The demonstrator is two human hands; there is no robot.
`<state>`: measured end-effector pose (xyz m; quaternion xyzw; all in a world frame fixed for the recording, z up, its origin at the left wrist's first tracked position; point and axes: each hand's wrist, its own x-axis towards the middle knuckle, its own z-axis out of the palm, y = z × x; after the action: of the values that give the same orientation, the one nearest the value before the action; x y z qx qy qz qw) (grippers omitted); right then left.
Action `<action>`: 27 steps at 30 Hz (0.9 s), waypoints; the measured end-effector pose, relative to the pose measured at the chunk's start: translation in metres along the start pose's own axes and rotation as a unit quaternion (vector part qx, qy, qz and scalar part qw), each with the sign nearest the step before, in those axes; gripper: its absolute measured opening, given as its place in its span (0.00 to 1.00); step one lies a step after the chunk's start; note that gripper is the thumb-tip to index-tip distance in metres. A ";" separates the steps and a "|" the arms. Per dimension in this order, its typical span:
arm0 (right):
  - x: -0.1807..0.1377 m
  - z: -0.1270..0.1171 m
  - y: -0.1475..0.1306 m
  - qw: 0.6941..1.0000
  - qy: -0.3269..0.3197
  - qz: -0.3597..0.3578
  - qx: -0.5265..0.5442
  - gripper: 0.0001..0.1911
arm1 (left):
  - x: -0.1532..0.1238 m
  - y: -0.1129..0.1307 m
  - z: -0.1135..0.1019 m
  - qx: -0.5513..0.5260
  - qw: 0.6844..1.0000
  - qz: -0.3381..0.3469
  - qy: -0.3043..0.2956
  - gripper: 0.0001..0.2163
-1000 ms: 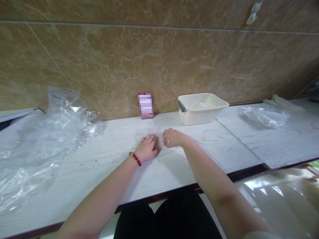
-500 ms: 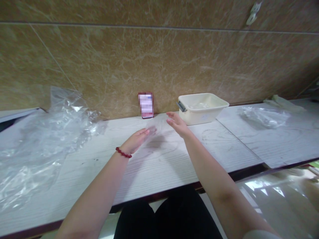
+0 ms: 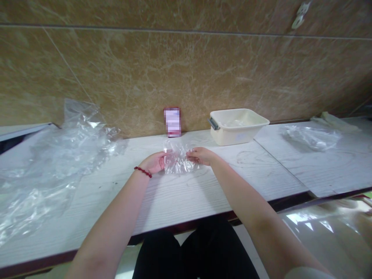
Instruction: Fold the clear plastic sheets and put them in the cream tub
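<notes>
A small clear plastic bag (image 3: 179, 161) is held up between my two hands over the white wood-grain table (image 3: 186, 201). My left hand (image 3: 155, 162), with a red bead bracelet at the wrist, pinches the bag's left side. On the opposite side, the thumb and fingers of my right hand (image 3: 202, 155) are closed on it. The film looks crinkled, and light glints on it. Whether anything lies inside the bag I cannot tell. Just behind it a phone (image 3: 173, 122) with a red edge leans upright against the wall.
A cream plastic bin (image 3: 240, 133) with a grey handle stands right of the phone, clear plastic inside. A large heap of clear plastic bags (image 3: 58, 162) covers the table's left side. More clear plastic (image 3: 314, 137) lies at the far right. Brown marbled wall (image 3: 186, 69) closes the back.
My right hand has come down and left from beside the bin and now grips the bag. The bag, edge-on and blurred before, is now spread between both hands.
</notes>
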<state>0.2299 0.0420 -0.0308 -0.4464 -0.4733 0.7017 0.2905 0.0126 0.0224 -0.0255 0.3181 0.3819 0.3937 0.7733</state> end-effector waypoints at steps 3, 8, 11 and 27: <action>0.002 -0.001 0.001 1.000 0.023 -0.005 0.004 0.03 | -0.002 0.001 -0.002 0.053 0.998 0.000 0.028 0.10; -0.001 -0.002 -0.002 0.999 0.039 -0.012 -0.016 0.07 | -0.005 0.001 -0.001 0.076 0.996 -0.011 0.039 0.10; -0.002 -0.003 -0.002 0.999 0.038 -0.018 -0.010 0.07 | -0.005 0.000 -0.002 0.086 0.995 -0.002 0.045 0.11; 0.011 -0.006 0.006 0.996 0.031 -0.077 0.028 0.06 | -0.004 0.003 -0.001 0.034 0.999 0.011 0.030 0.09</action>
<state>0.2310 0.0512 -0.0410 -0.4214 -0.4774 0.6761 0.3707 0.0093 0.0207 -0.0225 0.3367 0.4148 0.3984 0.7455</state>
